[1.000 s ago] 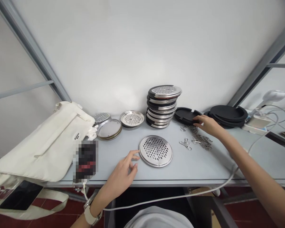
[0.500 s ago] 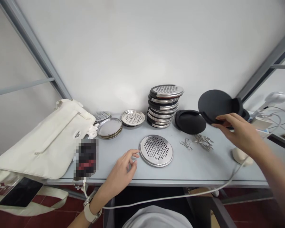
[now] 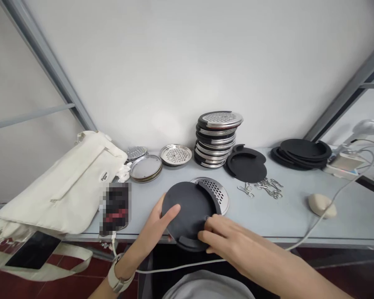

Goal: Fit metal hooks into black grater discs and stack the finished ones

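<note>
Both hands hold a black round disc [image 3: 187,211] with raised curved rims, tilted above the front edge of the table. My left hand [image 3: 157,224] grips its left side, thumb on top and fingers underneath. On its lower right edge my right hand [image 3: 221,236] is closed, fingertips partly hidden. Behind the disc a perforated metal disc [image 3: 221,193] lies on the table, partly covered. Farther back stands a tall stack of metal and black discs [image 3: 216,139]. To its right are more black discs [image 3: 247,166], with several small metal hooks [image 3: 269,188] in front.
Plain metal lids [image 3: 146,167] and a perforated lid [image 3: 175,155] sit at the back left. A white bag [image 3: 62,187] leans at the left. Black discs [image 3: 303,151] are piled at the right. A beige mouse-shaped object [image 3: 322,205] lies by a white cable [image 3: 314,228].
My right hand has brought the black disc from the right side to the middle front. My left hand, empty before, now grips it too. The disc now partly covers the perforated one.
</note>
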### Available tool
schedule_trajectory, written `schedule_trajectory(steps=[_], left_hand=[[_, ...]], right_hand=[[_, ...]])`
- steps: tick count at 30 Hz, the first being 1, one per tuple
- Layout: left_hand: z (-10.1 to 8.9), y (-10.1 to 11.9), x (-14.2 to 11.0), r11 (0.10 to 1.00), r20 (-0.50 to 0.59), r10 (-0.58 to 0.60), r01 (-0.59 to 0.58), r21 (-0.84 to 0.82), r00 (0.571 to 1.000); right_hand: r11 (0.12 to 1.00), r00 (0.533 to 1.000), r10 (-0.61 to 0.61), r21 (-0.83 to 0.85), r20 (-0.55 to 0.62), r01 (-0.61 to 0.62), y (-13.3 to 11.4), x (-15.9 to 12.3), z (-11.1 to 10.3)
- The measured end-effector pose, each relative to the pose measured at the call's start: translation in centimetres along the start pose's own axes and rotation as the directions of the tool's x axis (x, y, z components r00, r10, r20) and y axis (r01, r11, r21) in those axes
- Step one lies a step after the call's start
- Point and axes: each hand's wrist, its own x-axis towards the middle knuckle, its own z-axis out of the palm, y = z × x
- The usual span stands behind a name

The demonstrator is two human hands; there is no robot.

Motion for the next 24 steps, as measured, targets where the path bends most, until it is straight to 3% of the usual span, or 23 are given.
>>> schedule_trajectory(steps=[2,4,6,8,10,11,14,18,21,24], left_hand=[[-0.2,-0.1,0.3,0.996,-0.124,-0.085,0.079,-0.046,0.989],[-0.4,-0.2,0.6,0.98,-0.175,-0.159,0.134,-0.147,0.972],[-0.6,-0.3,0.9,0.966,-0.194,-0.185,0.143,-0.213,0.963],[-0.7,-0.5,1.2,0.968,-0.195,-0.176,0.133,-0.215,0.965],[-0.6,-0.7,1.4,0.97,-0.18,-0.168,0.13,-0.204,0.969],[-0.6,-0.8,1.4,0.97,-0.175,-0.171,0.134,-0.204,0.97],[-0.6,-0.9,1.5,0.967,-0.182,-0.193,0.156,-0.201,0.964],[-0.9,-1.1,1.6,0.967,-0.2,-0.198,0.158,-0.198,0.96],[-1.1,-1.4,1.8,0.965,-0.21,-0.202,0.158,-0.209,0.957],[-1.1,-1.6,2.0,0.967,-0.204,-0.194,0.152,-0.202,0.96]], right_hand=[[1.0,1.0,-0.003,0.024,-0.005,0.003,0.3,1.0,-0.7],[0.997,0.999,0.019,0.07,-0.042,-0.016,2.8,1.4,-2.5],[0.991,0.965,0.133,0.038,-0.227,-0.128,7.4,1.2,-4.9],[0.94,0.891,0.289,-0.071,-0.351,-0.333,13.4,0.8,-7.4],[0.8,0.8,0.476,-0.198,-0.366,-0.567,19.7,0.7,-9.5],[0.753,0.771,0.52,-0.23,-0.366,-0.617,22.4,0.8,-10.1],[0.719,0.768,0.582,-0.27,-0.268,-0.64,28.0,1.5,-10.5],[0.677,0.737,0.652,-0.301,-0.176,-0.671,30.4,2.4,-9.2],[0.576,0.648,0.73,-0.315,-0.217,-0.754,31.0,2.3,-9.3],[0.447,0.532,0.792,-0.309,-0.299,-0.839,31.5,1.5,-10.8]])
